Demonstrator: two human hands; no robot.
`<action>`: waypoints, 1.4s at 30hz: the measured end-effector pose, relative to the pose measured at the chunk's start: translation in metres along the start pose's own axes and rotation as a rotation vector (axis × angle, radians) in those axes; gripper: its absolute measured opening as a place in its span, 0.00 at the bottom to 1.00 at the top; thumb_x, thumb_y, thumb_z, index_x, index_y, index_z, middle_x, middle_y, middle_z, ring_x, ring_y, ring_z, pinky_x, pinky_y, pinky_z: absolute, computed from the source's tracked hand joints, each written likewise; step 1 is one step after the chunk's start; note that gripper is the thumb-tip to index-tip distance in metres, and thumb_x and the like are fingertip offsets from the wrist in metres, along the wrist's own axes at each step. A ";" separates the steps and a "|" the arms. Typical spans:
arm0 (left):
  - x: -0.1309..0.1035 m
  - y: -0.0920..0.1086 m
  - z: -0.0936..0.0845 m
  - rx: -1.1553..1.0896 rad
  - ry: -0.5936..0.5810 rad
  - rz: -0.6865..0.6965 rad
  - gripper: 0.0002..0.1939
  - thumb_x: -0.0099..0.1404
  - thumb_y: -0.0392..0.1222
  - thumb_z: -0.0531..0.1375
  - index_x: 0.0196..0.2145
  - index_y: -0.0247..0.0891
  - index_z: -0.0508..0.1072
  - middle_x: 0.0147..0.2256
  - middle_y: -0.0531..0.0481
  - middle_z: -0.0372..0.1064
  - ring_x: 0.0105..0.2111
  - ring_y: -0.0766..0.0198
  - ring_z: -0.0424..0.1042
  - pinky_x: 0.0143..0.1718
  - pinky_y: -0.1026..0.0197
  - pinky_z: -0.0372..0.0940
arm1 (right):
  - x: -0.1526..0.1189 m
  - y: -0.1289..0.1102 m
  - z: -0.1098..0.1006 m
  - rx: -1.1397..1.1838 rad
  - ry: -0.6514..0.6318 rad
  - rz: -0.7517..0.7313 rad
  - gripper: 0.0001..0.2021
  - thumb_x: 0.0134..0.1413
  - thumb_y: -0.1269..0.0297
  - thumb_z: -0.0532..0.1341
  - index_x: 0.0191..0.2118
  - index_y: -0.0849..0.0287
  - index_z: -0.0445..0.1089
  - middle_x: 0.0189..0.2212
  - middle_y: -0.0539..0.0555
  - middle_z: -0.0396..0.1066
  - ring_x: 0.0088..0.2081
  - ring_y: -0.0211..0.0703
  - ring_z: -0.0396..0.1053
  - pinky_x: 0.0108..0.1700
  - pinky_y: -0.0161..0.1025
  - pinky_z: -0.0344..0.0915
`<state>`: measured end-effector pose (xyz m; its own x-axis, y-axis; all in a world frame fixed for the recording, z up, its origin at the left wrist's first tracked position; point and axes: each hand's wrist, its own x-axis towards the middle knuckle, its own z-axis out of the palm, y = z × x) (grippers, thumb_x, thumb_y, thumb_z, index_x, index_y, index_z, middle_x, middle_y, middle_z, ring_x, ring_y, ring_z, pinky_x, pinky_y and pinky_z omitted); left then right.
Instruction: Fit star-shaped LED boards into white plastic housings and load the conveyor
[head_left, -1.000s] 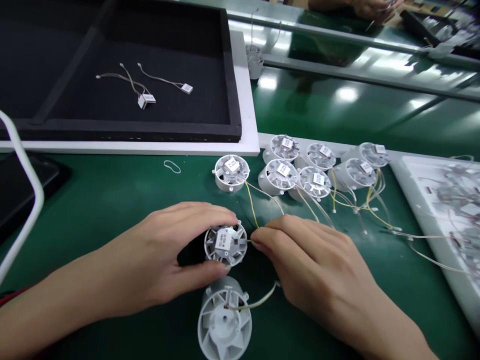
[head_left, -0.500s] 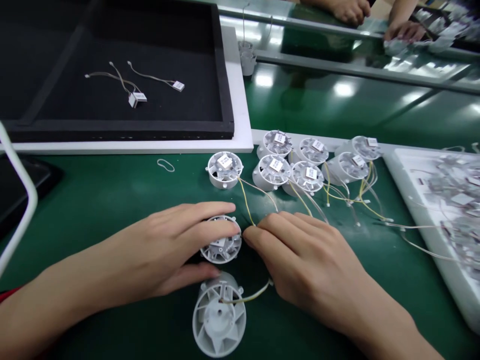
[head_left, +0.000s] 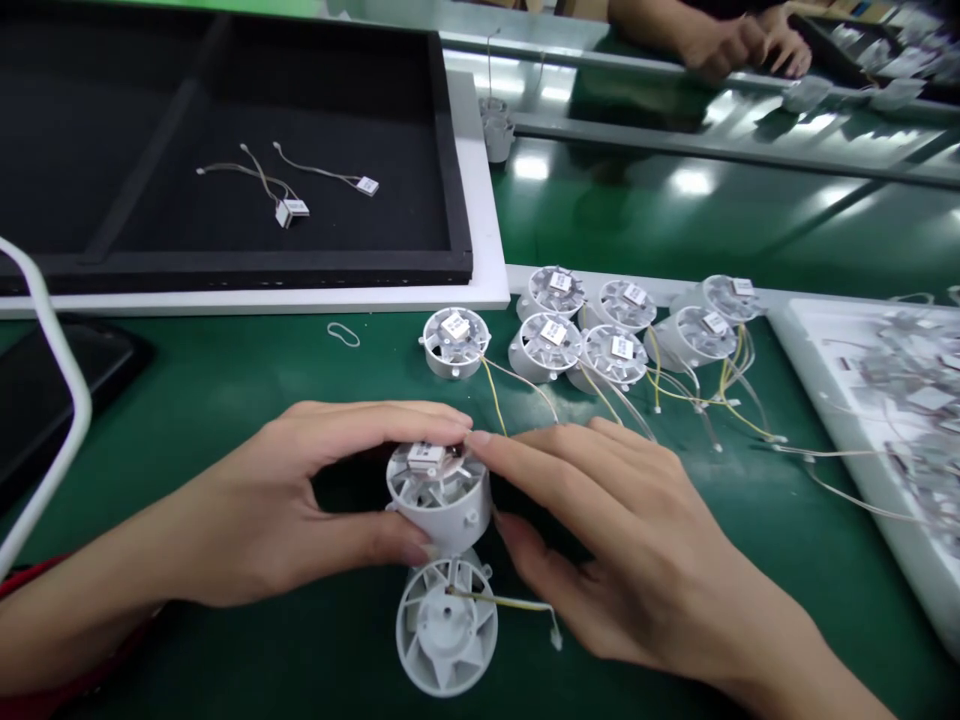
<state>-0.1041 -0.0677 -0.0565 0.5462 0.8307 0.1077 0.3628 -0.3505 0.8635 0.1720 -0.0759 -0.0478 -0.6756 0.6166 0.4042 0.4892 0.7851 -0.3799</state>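
Observation:
My left hand (head_left: 300,510) grips a white round fan housing (head_left: 442,515) from its left side, fingers over the far rim and thumb on the near side. The housing is tilted, showing grey blades and a small white labelled block (head_left: 426,457). My right hand (head_left: 607,530) is closed on its right side, index fingertip on the upper rim near a thin wire, thumb low beside the wall. Just below stands a second fan housing (head_left: 444,628), its spoked face up, with a yellow and white wire (head_left: 517,602) running right to a small plug.
Several fan housings (head_left: 553,340) with labelled blocks and trailing wires stand behind my hands. A white foam tray (head_left: 847,440) of parts lies right, a black tray (head_left: 330,265) with wired blocks back left. A white cable (head_left: 60,350) curves at left. Across the line are another person's hands (head_left: 742,45).
The fan housing between my hands is raised and tilted, its side wall now visible. My left fingers moved off its face to the rim. My right hand shifted onto the housing, its fingers less bunched.

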 end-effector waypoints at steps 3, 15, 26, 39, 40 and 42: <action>0.001 0.000 0.000 -0.034 -0.001 -0.008 0.27 0.70 0.58 0.73 0.63 0.71 0.73 0.60 0.64 0.77 0.58 0.59 0.80 0.64 0.62 0.74 | 0.001 0.000 0.001 -0.018 -0.005 -0.020 0.13 0.78 0.66 0.56 0.61 0.62 0.66 0.42 0.51 0.81 0.32 0.42 0.71 0.32 0.44 0.60; 0.002 0.006 -0.014 -0.366 -0.093 -0.134 0.23 0.70 0.57 0.73 0.60 0.73 0.76 0.63 0.63 0.74 0.60 0.55 0.78 0.49 0.71 0.78 | -0.002 -0.006 -0.007 0.035 0.169 0.002 0.08 0.80 0.71 0.56 0.54 0.62 0.71 0.27 0.46 0.74 0.25 0.35 0.63 0.27 0.41 0.55; -0.001 0.006 -0.050 0.212 0.032 -0.079 0.23 0.74 0.49 0.71 0.64 0.61 0.75 0.63 0.64 0.74 0.67 0.53 0.71 0.74 0.45 0.63 | 0.002 -0.010 -0.021 0.046 0.342 0.122 0.11 0.67 0.81 0.62 0.45 0.58 0.76 0.33 0.48 0.81 0.32 0.36 0.75 0.36 0.39 0.70; 0.004 -0.001 -0.042 0.506 0.093 -0.035 0.21 0.76 0.55 0.64 0.61 0.46 0.76 0.62 0.58 0.74 0.71 0.48 0.62 0.72 0.46 0.66 | -0.002 -0.005 -0.001 0.186 -0.210 -0.076 0.19 0.79 0.52 0.58 0.50 0.64 0.79 0.40 0.55 0.80 0.39 0.45 0.73 0.44 0.47 0.63; 0.005 -0.003 -0.048 0.528 0.084 0.024 0.18 0.77 0.50 0.63 0.61 0.46 0.76 0.65 0.59 0.71 0.71 0.51 0.62 0.73 0.47 0.64 | -0.002 -0.005 -0.001 0.199 -0.215 -0.071 0.19 0.79 0.53 0.58 0.49 0.64 0.79 0.38 0.54 0.79 0.37 0.44 0.72 0.43 0.47 0.62; 0.006 -0.003 -0.056 0.538 0.069 0.189 0.16 0.78 0.40 0.62 0.61 0.47 0.75 0.68 0.61 0.68 0.69 0.58 0.65 0.73 0.54 0.61 | -0.003 -0.005 -0.001 0.222 -0.207 -0.062 0.17 0.80 0.57 0.58 0.47 0.65 0.80 0.34 0.53 0.78 0.34 0.43 0.70 0.41 0.46 0.61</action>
<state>-0.1435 -0.0374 -0.0307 0.5948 0.7523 0.2834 0.6065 -0.6513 0.4560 0.1720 -0.0817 -0.0461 -0.8093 0.5251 0.2633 0.3264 0.7746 -0.5417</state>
